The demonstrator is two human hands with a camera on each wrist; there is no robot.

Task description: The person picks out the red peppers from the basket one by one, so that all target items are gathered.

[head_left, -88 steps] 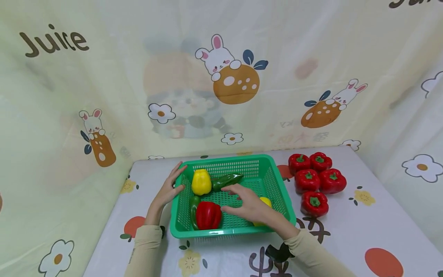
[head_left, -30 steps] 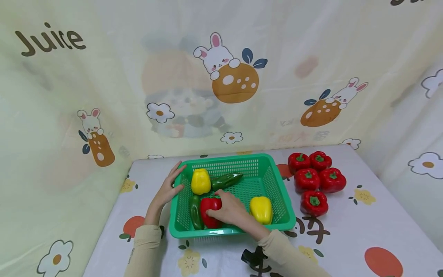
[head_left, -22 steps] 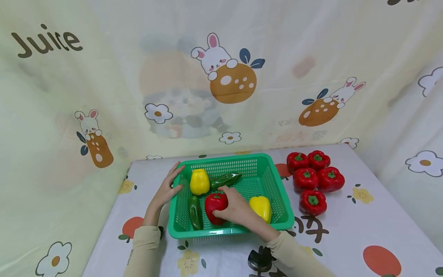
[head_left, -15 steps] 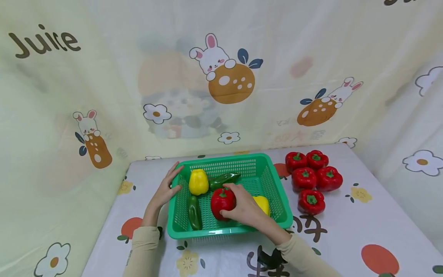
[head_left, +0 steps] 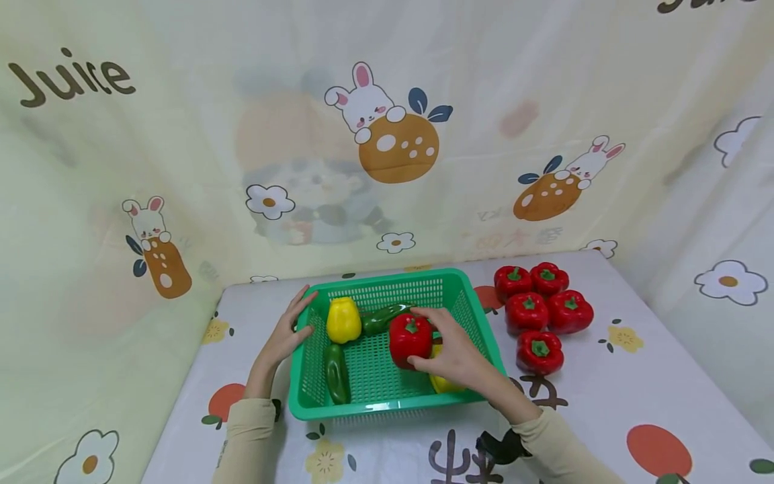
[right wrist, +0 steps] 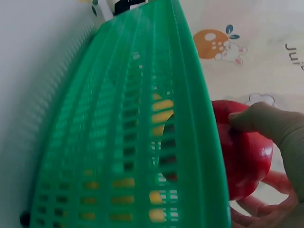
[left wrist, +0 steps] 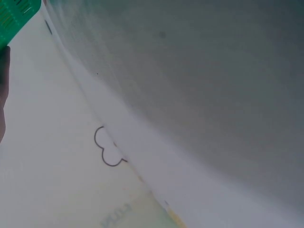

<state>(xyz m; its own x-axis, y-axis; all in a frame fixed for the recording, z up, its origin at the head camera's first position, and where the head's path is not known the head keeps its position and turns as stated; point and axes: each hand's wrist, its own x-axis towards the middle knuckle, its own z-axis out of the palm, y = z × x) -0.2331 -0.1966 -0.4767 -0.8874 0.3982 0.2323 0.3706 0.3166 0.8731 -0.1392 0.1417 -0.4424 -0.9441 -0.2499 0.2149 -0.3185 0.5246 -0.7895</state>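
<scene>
My right hand (head_left: 456, 356) grips a red bell pepper (head_left: 409, 341) between thumb and fingers, over the green plastic basket (head_left: 338, 411). The right wrist view has the held pepper (right wrist: 242, 147) at the basket's rim, my thumb across its skin. At the basket's left side, my left hand (head_left: 289, 337) rests against the rim with fingers stretched out. Inside the basket lie a yellow bell pepper (head_left: 343, 321) at the back left, a green pepper (head_left: 385, 318) beside it and another green pepper (head_left: 336, 374) at the front left. A second yellow bell pepper (head_left: 444, 383) is partly hidden behind my right hand.
Several red bell peppers (head_left: 540, 352) stand grouped on the table to the right of the basket. A printed cloth (head_left: 659, 450) covers the table, and a patterned curtain (head_left: 484, 202) hangs behind it. In the left wrist view only a basket corner (left wrist: 16, 16) shows.
My right hand has taken hold of the red bell pepper at the basket's front left, lifted it and carried it rightward. My left hand stays at the basket's left rim.
</scene>
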